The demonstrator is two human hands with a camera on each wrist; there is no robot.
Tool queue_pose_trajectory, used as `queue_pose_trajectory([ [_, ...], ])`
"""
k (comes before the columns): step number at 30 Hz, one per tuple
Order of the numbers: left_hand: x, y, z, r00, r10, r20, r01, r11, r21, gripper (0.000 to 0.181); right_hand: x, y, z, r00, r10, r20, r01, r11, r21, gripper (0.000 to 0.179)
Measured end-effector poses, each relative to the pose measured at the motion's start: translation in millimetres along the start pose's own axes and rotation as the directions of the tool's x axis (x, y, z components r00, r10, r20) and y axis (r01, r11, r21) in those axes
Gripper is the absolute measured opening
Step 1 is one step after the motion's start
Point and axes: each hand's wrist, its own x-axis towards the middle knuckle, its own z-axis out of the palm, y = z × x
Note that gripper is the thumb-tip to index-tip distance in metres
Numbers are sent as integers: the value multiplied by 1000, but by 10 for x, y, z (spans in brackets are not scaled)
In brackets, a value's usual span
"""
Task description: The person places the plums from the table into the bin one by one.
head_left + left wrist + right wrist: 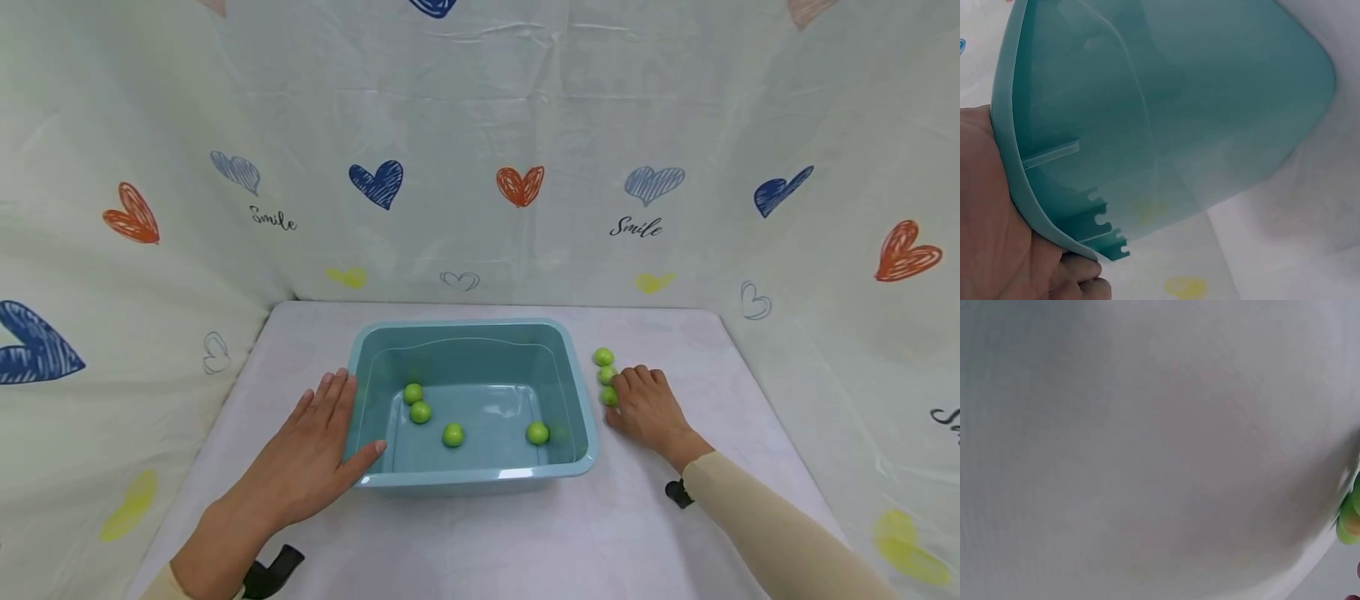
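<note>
A light blue plastic basin (472, 478) stands in the middle of the table. Inside it lie several small green balls (453, 435). My left hand (315, 450) rests along the basin's left rim, fingers straight and thumb reaching over the edge. In the left wrist view, the palm lies against the outside of the basin's rim (1004, 125). Right of the basin, three green balls (603, 357) form a short row. My right hand (651, 410) bends over the nearest ball (609, 396), which sits between its fingers and thumb. Balls also show at the edge of the right wrist view.
A white cloth (495, 542) covers the table. Behind and at both sides hangs a pale curtain (450, 125) printed with hearts and "Smile". Black wrist straps (274, 570) show below the hands.
</note>
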Motion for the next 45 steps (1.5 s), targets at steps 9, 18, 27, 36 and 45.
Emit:
queue_pose_trajectory([
  [9,-5,-9,9,1000,-5,-1,5,1000,-13,97,161,144,-212,982,-68,-176,71,997,8,39],
  [18,-3,-1,11,1000,-5,-8,5,1000,-25,97,263,154,-418,978,-86,-192,86,996,-6,43],
  [27,-4,3,10,1000,-2,-9,2,1000,-26,97,526,173,-727,957,-116,-265,111,993,-32,41],
  [36,-1,-8,26,1000,-3,-5,2,1000,-31,97,1020,-40,-1403,932,-164,-324,172,985,-5,38],
  [45,7,-17,32,1000,-13,2,13,999,-36,99,1520,-643,-1894,905,-231,-357,296,945,138,31],
])
